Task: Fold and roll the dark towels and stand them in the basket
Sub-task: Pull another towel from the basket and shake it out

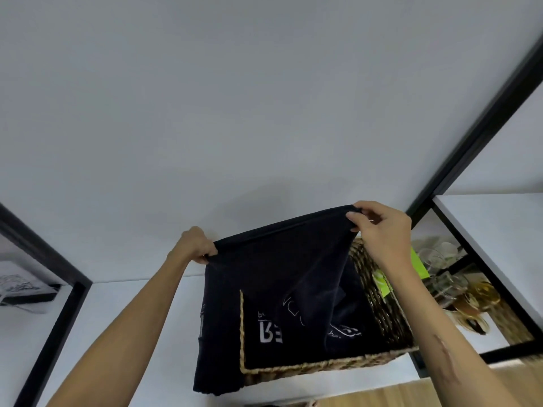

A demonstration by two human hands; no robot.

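Both hands [195, 245] [382, 230] lifting dark towel [279, 259], basket [323, 366] (partly hidden) below

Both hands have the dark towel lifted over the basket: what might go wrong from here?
The dark towel hangs partly over the wicker basket wall, so it may snag or tip the basket. Left hand and right hand pinch only the top corners; one might slip.

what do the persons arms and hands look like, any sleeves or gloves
Both forearms are bare, with no sleeves in view. The left hand and right hand wear no gloves, rings or watch that show. A long raised mark runs along the right forearm.
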